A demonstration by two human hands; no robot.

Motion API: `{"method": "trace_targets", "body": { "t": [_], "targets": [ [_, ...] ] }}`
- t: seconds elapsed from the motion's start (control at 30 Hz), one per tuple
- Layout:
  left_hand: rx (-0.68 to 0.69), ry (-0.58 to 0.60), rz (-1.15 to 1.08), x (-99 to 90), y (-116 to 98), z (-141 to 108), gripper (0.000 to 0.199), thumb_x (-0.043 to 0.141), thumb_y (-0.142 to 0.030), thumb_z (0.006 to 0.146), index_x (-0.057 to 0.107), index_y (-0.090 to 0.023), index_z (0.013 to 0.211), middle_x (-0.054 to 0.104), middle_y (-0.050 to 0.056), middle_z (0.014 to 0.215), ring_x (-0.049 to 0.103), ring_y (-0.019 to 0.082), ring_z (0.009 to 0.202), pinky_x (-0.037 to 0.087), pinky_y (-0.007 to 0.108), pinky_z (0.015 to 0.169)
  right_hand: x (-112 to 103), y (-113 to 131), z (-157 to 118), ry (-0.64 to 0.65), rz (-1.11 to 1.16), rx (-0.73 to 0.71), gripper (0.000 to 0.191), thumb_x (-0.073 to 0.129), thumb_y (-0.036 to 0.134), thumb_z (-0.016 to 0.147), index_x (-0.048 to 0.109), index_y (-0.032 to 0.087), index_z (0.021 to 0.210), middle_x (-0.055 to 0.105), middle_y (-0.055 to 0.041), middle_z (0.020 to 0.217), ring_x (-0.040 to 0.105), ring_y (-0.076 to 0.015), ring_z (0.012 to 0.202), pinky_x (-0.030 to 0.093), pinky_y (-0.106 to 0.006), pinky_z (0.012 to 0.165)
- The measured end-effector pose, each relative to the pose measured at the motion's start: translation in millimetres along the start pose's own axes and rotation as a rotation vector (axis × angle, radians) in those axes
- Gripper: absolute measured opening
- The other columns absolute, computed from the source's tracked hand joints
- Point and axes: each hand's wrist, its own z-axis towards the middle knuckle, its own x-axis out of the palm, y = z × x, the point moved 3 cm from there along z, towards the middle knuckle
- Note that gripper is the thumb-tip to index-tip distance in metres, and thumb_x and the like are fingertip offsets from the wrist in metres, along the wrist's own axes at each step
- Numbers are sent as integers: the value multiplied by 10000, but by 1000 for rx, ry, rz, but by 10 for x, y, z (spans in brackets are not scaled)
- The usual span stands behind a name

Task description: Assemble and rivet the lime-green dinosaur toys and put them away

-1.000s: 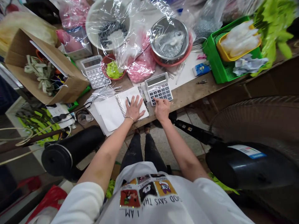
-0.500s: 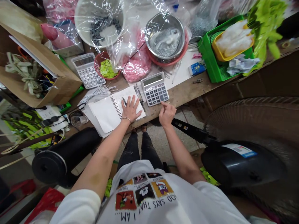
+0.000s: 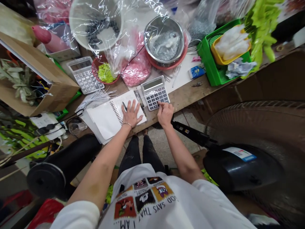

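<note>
My left hand (image 3: 131, 114) lies flat with fingers spread on the right page of an open spiral notebook (image 3: 103, 121). Beside its fingers a dark pen (image 3: 124, 105) rests on the page, partly covered. To the right is a grey calculator (image 3: 155, 92) with dark keys, tilted slightly on the table edge. The index finger of my right hand (image 3: 165, 114) reaches onto its lower keys, while the other fingers are curled in with nothing visible in them. Between notebook and calculator lies a slim pen-like item (image 3: 138, 97).
Behind are a second calculator (image 3: 85, 74), a red basket (image 3: 95, 70) of green pieces, a plastic-covered white bucket (image 3: 73, 24), a metal bowl (image 3: 149, 35) and a green basket (image 3: 209, 60). A cardboard box (image 3: 57, 95) stands left. A large fan (image 3: 238, 168) is close on my right.
My right hand has shifted forward and left, its index finger going from the calculator's near edge onto the keys. My left hand stays flat on the notebook. The whole view has shifted slightly.
</note>
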Motion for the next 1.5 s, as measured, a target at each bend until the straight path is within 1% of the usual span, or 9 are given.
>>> {"method": "trace_targets", "body": {
  "t": [0.17,0.37,0.53,0.73,0.97,1.13,1.3,1.4,1.5],
  "targets": [
    [-3,9,-6,-13,-15,-3,746,497,-500,916,277,-235,1578,115,109,1677,43,362,1553,-38,690,1193,-113,-110,111,-209,-32,70,281,399,245,960,653,181,1062,714,-124,1084,577,-268,964,399,-434,906],
    [-4,29,-22,-7,-30,0,766,501,-511,914,252,-241,1585,103,104,1679,35,371,1552,-45,700,1188,-105,-204,138,-138,7,125,245,412,233,925,628,174,1026,708,-149,1084,574,-291,988,396,-469,925],
    [-4,35,-35,20,-33,3,778,517,-511,912,245,-236,1587,96,110,1679,23,376,1551,-62,699,1185,-167,-91,86,-208,89,-23,187,410,205,904,595,201,932,694,-128,996,580,-257,974,410,-456,960],
    [7,23,-21,45,-27,-4,765,504,-514,920,243,-245,1587,99,109,1680,35,369,1552,-48,700,1186,-63,24,-176,-147,123,-217,127,462,201,902,588,206,911,688,-95,938,604,-228,931,434,-418,904],
    [7,13,-35,30,-45,-5,761,523,-497,915,261,-243,1582,115,109,1677,50,361,1554,-50,691,1192,33,45,-387,-159,76,-193,204,416,189,957,617,216,978,744,-71,995,612,-217,1000,413,-414,966],
    [9,12,-50,18,-50,-6,757,529,-487,912,275,-231,1578,122,119,1676,51,368,1552,-58,698,1186,80,127,-298,-77,8,-167,259,421,171,947,664,199,1031,757,-71,999,586,-219,888,398,-401,895],
    [7,10,-44,26,-43,-4,772,545,-485,906,267,-231,1580,123,124,1676,52,375,1550,-54,701,1183,224,265,-85,14,13,-147,337,406,166,956,660,201,1175,741,-81,1036,570,-224,917,385,-391,878],
    [10,8,-39,37,-35,-2,786,554,-486,899,258,-234,1582,123,124,1676,54,377,1550,-46,703,1183,325,339,27,45,-3,-151,333,400,165,967,666,197,1165,747,-74,1058,566,-227,920,376,-387,858],
    [2,8,-34,39,-23,2,791,560,-486,893,262,-236,1581,120,122,1677,48,379,1550,-43,710,1179,340,387,16,46,-6,-147,328,400,162,968,676,198,1142,754,-61,1056,564,-227,919,374,-382,851]
  ]
}}
